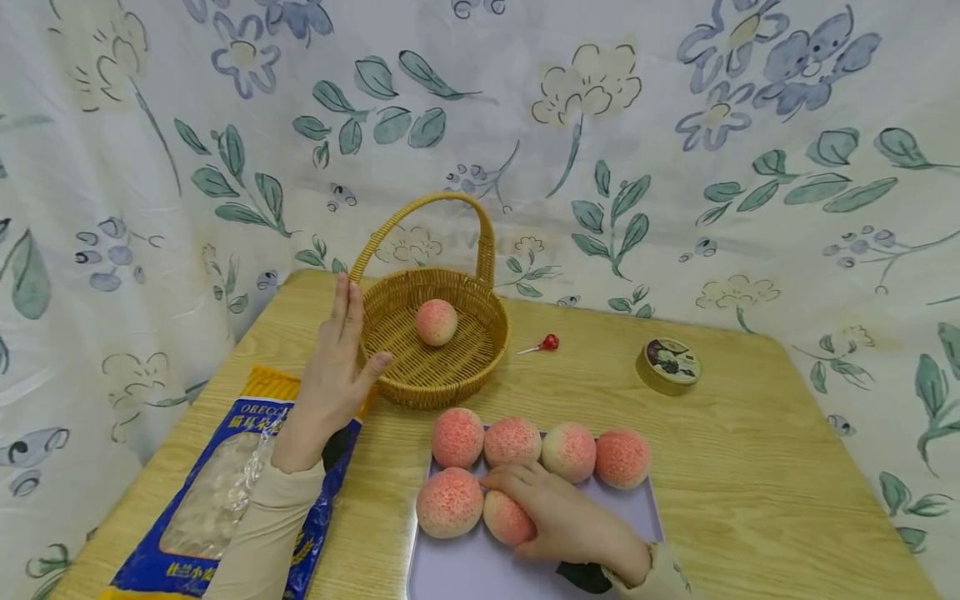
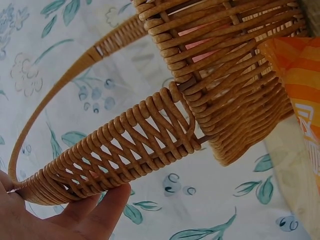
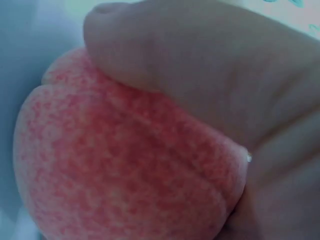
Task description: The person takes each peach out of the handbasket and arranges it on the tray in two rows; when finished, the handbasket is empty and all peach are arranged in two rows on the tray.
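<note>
My right hand (image 1: 558,517) holds a pink and cream peach (image 1: 508,518) at the lilac tray (image 1: 457,571), with fingers over its top. Close up in the right wrist view, the thumb (image 3: 150,45) lies along the peach (image 3: 120,165), whose crease shows. Several more peaches stand on the tray, one peach (image 1: 450,502) just left of the held one. At the wicker basket (image 1: 435,392), my left hand (image 1: 333,375) has its fingers extended against the side by the handle (image 2: 120,145). One peach (image 1: 437,322) sits inside the basket.
A blue and yellow pasta bag (image 1: 202,492) lies under my left forearm. Right of the basket are a red lollipop (image 1: 550,342) and a round tin (image 1: 669,367). A floral curtain (image 1: 480,108) hangs behind the wooden table (image 1: 772,475). A dark green leaf shape (image 1: 585,577) shows by my right wrist.
</note>
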`<state>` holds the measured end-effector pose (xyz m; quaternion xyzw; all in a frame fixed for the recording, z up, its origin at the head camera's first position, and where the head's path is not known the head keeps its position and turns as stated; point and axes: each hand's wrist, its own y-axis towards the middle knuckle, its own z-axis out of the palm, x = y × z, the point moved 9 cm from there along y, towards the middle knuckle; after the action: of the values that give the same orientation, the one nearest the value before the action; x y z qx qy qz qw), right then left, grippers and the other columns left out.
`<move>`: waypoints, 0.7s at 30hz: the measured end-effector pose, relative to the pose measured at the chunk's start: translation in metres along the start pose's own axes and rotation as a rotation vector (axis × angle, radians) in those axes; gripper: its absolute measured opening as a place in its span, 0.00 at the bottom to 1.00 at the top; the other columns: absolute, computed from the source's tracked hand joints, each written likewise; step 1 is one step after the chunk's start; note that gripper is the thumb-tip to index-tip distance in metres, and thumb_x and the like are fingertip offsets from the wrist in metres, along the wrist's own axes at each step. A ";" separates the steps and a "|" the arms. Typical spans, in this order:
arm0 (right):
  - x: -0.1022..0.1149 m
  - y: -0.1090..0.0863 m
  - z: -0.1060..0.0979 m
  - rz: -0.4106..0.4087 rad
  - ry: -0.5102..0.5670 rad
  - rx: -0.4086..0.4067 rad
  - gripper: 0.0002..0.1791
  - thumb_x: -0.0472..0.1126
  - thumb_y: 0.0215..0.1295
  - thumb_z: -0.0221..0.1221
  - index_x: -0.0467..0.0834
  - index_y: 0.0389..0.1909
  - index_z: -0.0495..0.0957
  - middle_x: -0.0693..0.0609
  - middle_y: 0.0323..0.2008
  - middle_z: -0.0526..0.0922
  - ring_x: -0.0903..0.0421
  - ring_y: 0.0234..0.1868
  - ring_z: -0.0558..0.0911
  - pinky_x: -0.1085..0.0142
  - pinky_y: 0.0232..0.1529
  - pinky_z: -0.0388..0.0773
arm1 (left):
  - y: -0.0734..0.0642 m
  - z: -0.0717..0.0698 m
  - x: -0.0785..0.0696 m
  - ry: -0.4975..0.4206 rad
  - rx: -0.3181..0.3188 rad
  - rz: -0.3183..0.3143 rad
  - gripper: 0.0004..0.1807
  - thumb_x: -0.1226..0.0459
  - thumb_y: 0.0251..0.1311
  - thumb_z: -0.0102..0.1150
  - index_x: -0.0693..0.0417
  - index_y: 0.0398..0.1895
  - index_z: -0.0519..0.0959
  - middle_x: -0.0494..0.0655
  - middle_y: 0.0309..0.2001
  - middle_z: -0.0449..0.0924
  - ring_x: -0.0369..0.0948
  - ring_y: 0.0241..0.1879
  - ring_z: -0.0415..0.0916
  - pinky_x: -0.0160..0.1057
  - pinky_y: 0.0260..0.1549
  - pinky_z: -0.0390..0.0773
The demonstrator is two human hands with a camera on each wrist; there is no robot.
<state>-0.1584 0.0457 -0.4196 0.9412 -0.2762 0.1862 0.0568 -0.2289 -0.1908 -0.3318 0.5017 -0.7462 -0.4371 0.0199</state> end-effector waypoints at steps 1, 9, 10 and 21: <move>0.000 0.000 0.001 0.003 -0.007 -0.001 0.43 0.42 0.42 0.76 0.47 0.63 0.69 0.56 0.61 0.74 0.56 0.63 0.70 0.58 0.63 0.69 | 0.000 -0.001 0.000 0.003 -0.003 0.002 0.47 0.29 0.63 0.24 0.40 0.78 0.29 0.42 0.79 0.23 0.64 0.61 0.59 0.65 0.51 0.63; -0.002 0.000 -0.013 0.112 0.059 0.010 0.44 0.43 0.45 0.76 0.52 0.67 0.68 0.59 0.63 0.74 0.58 0.63 0.72 0.58 0.61 0.72 | 0.001 -0.002 -0.002 0.003 -0.017 0.023 0.46 0.30 0.64 0.24 0.40 0.78 0.29 0.43 0.79 0.24 0.61 0.54 0.61 0.59 0.49 0.62; -0.002 0.000 -0.019 0.119 0.078 0.004 0.44 0.42 0.47 0.75 0.51 0.67 0.67 0.57 0.62 0.74 0.58 0.62 0.73 0.58 0.60 0.73 | 0.001 -0.002 -0.002 0.004 -0.018 0.023 0.46 0.30 0.64 0.23 0.40 0.78 0.29 0.43 0.79 0.24 0.61 0.54 0.61 0.59 0.49 0.62; -0.029 0.043 -0.091 0.061 0.352 -0.033 0.35 0.40 0.63 0.64 0.43 0.70 0.63 0.44 0.67 0.70 0.44 0.65 0.71 0.46 0.60 0.71 | 0.001 -0.004 -0.003 0.009 -0.017 0.012 0.47 0.29 0.63 0.22 0.40 0.78 0.29 0.44 0.79 0.25 0.60 0.50 0.63 0.58 0.47 0.64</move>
<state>-0.2331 0.0431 -0.3464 0.8843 -0.2932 0.3450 0.1139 -0.2261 -0.1912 -0.3272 0.4990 -0.7453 -0.4411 0.0299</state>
